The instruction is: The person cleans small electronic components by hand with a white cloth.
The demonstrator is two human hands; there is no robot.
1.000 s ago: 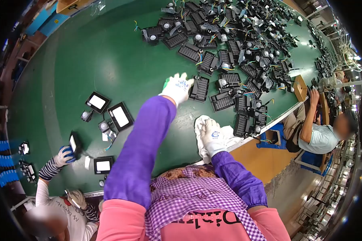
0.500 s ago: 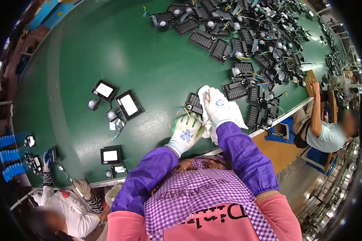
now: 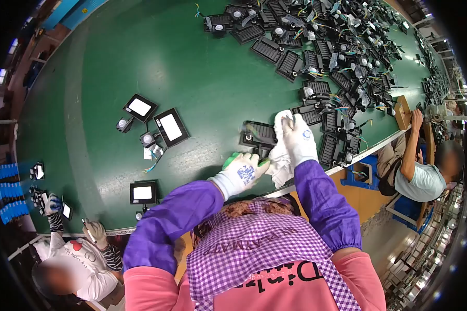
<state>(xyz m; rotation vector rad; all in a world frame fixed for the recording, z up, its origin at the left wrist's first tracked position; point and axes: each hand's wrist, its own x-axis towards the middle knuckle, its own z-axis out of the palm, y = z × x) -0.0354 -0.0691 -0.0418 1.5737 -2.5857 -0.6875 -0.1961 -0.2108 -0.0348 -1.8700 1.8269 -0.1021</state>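
Note:
A black finned floodlight (image 3: 260, 133) is tilted up off the green table, its ribbed back showing. My left hand (image 3: 242, 173), in a white glove with green fingertips, is closed on the light's lower part, near its sensor. Gloved in white too, my right hand (image 3: 300, 139) grips a white cloth (image 3: 280, 167) just right of the light. The cloth hangs down to the table's near edge. The right fingertips are bunched into the cloth, beside the light's right end.
Many finned floodlights (image 3: 321, 49) are heaped at the upper right. Face-up lights (image 3: 171, 127) lie at the left, another (image 3: 142, 192) nearer the edge. A co-worker (image 3: 70, 269) holds a light at lower left; another (image 3: 419, 173) reaches toward a cardboard box (image 3: 402, 113) at right.
The light between my hands has turned and tilted. My right hand has moved a little right with the cloth. At lower left, the co-worker's hands have shifted.

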